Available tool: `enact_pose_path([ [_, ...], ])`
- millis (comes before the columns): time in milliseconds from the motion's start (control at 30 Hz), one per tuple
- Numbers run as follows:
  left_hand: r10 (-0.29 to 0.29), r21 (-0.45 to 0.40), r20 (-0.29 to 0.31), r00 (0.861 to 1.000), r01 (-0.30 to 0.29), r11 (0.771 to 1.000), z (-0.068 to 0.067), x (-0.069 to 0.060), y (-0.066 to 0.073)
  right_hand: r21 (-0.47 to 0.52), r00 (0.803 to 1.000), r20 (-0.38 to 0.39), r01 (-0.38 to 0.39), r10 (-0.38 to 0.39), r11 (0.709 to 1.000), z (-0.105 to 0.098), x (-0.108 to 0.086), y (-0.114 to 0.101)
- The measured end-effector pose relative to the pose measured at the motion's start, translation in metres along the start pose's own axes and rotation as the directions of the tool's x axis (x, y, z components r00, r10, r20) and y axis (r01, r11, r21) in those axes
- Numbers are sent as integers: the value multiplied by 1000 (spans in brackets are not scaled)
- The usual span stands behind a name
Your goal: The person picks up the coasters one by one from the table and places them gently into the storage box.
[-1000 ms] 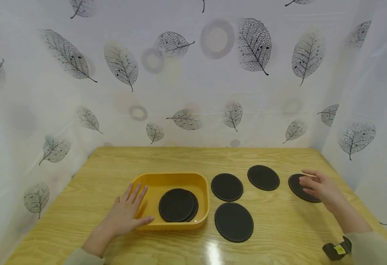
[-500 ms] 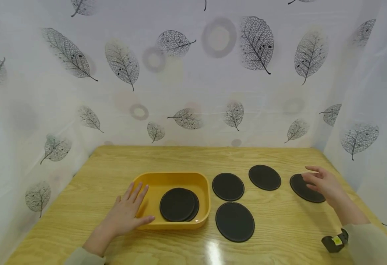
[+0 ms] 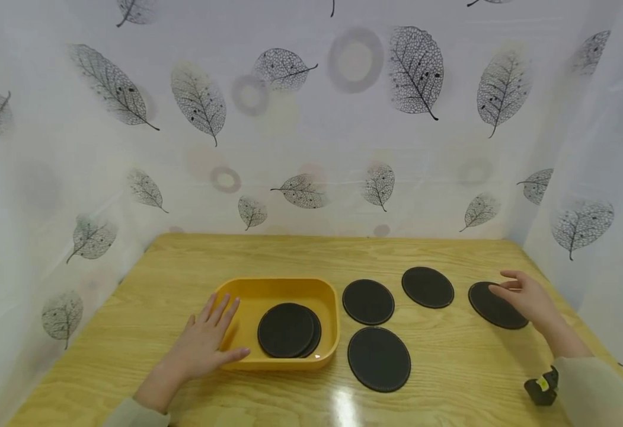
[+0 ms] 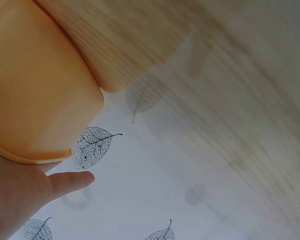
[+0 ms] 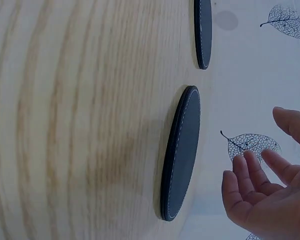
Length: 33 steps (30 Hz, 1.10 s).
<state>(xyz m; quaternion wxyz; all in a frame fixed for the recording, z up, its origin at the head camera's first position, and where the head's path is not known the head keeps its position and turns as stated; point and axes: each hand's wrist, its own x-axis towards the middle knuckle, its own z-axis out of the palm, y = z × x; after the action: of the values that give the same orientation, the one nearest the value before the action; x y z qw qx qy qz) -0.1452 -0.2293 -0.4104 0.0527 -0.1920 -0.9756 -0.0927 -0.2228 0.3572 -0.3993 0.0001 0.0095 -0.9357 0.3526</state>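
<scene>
My left hand (image 3: 199, 344) rests with spread, straight fingers on the left side of a yellow plastic bin (image 3: 276, 365). Inside the bin, toward its right, two round black coasters (image 3: 286, 330) overlap. The left wrist view shows the bin's outer wall (image 4: 40, 85) beside the hand. My right hand (image 3: 530, 301) hovers over the far-right black coaster (image 3: 495, 308), its fingers loosely bent and holding nothing. In the right wrist view that stitched-edge coaster (image 5: 182, 155) lies flat on the table, apart from the fingers.
Three more black coasters lie right of the bin: one near its upper right (image 3: 368, 302), one in front of that (image 3: 379, 359), and one farther back (image 3: 427, 287). A wooden table (image 3: 268, 403) bears everything. Leaf-printed curtains (image 3: 311, 136) enclose its back and sides.
My right hand has shifted slightly to the right above the far-right coaster, and its fingers have changed pose a little. The left hand, bin and coasters stay in place.
</scene>
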Motion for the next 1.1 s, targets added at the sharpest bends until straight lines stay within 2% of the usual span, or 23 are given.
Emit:
enact_pose_path([
  [233, -5, 0, 3, 1000, 5, 1000, 0, 0, 0, -44, 999, 48, -22, 24, 999, -5, 3, 7],
  [500, -16, -8, 12, 1000, 16, 1000, -1, -1, 0, -161, 995, 91, -24, 39, 987, -5, 8, 13],
  [767, -13, -9, 12, 1000, 13, 1000, 1, -1, 0, -349, 991, 132, 42, 5, 936, 0, 15, 22],
  [1100, -12, -12, 8, 1000, 12, 1000, 1, 0, 0, -434, 976, 173, -43, 130, 900, 0, 19, 27],
])
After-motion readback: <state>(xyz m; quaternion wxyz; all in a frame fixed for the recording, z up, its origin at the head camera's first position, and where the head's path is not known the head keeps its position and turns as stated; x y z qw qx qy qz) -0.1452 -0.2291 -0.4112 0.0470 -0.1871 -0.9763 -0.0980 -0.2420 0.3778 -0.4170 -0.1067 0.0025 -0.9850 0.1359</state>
